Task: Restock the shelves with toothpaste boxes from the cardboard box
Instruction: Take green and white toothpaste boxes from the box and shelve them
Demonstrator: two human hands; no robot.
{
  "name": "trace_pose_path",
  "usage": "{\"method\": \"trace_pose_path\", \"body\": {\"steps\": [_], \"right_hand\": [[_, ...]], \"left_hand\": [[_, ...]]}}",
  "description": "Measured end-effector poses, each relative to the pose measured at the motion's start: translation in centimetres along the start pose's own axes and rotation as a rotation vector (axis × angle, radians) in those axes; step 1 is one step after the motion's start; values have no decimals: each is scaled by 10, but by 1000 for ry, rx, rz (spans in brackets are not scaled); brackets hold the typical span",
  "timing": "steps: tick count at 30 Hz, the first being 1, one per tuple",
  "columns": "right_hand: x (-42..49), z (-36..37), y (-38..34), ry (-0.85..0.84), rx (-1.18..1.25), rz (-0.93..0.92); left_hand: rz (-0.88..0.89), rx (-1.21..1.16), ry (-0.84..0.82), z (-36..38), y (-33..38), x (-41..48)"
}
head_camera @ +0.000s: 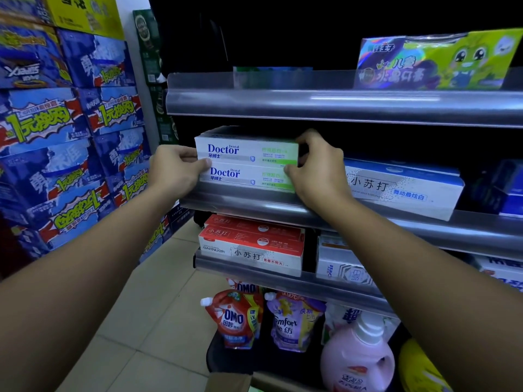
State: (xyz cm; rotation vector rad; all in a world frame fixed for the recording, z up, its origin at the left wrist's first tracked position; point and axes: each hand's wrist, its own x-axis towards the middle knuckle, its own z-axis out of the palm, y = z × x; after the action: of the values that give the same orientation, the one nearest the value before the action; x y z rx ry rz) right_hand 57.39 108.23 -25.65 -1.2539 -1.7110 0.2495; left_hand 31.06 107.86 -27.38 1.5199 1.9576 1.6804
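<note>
Bare forearms (85, 278) reach up from the bottom corners toward the shelving. The left grip (177, 168) and right grip (317, 168) clasp opposite ends of two stacked Doctor toothpaste boxes (246, 162), thumbs on the printed front and fingers curled round the ends. The stack sits at the left end of the middle shelf (254, 200), behind its clear front rail. Just right of it on the same shelf lies a blue-and-white toothpaste box (402, 188). Red toothpaste boxes (252, 239) fill the shelf below. An OMO pouch (235, 318), a Comfort pouch (291, 321) and a pink bottle (356, 357) stand lowest. A cardboard box (229, 381) edge shows at the bottom. Blue cartons (70, 137) are stacked left.
</note>
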Motion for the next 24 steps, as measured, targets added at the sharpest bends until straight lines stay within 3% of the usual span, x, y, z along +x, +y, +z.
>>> {"method": "trace_pose_path", "body": {"steps": [13, 17, 21, 24], "right_hand": [[8, 7, -3, -42, -65, 52], [6, -2, -7, -46, -41, 105], [-17, -24, -10, 91, 21, 31], [-65, -41, -2, 175, 151, -110]], "left_hand": [[-63, 212, 4, 12, 3, 14], [-63, 176, 110, 5, 10, -15], [133, 67, 297, -5, 6, -77], [254, 46, 213, -1, -12, -142]]}}
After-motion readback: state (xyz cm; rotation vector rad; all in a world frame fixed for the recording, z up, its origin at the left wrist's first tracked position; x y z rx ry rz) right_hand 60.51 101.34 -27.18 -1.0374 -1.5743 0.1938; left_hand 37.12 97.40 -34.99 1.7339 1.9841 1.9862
